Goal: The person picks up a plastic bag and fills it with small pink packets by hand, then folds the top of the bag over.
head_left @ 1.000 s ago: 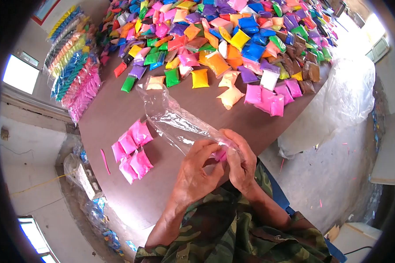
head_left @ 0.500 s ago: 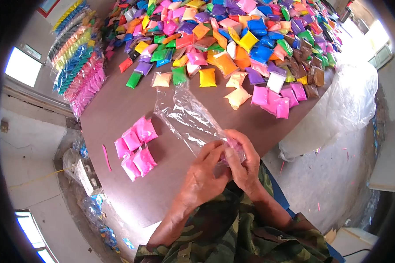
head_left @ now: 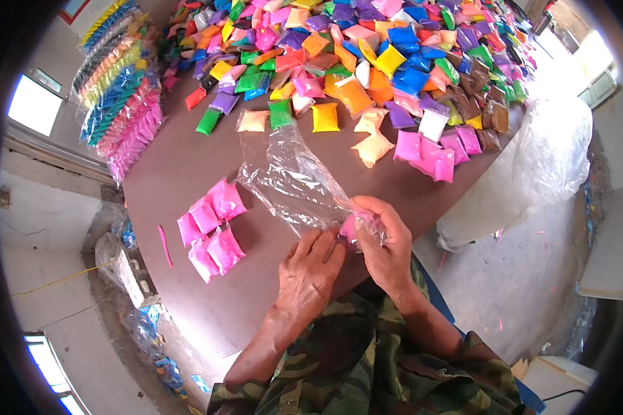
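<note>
A long clear plastic bag [head_left: 294, 173] stretches across the table toward me, its far end near a green packet [head_left: 280, 114]. At its near end, my right hand [head_left: 386, 252] grips a pink packet [head_left: 351, 227] with bag film around it, thumb on top. My left hand [head_left: 310, 270] is beside it, fingers curled together at the bag's near edge; the fingertips are partly hidden. To the left lies a group of several pink packets [head_left: 211, 225] in two rows. A thin pink strip [head_left: 165, 245] rests left of them.
Many coloured packets [head_left: 394, 62] are heaped over the far side of the brown table [head_left: 166, 159]. Long bags of sorted packets [head_left: 121, 104] are stacked at the far left. A large translucent plastic bag [head_left: 533, 166] hangs by the right edge. Loose pink packets [head_left: 429, 155] lie nearby.
My left hand has moved a little left and away from the right hand, its fingers lower on the bag's edge. More of the pink packet shows in my right hand. The view has shifted slightly.
</note>
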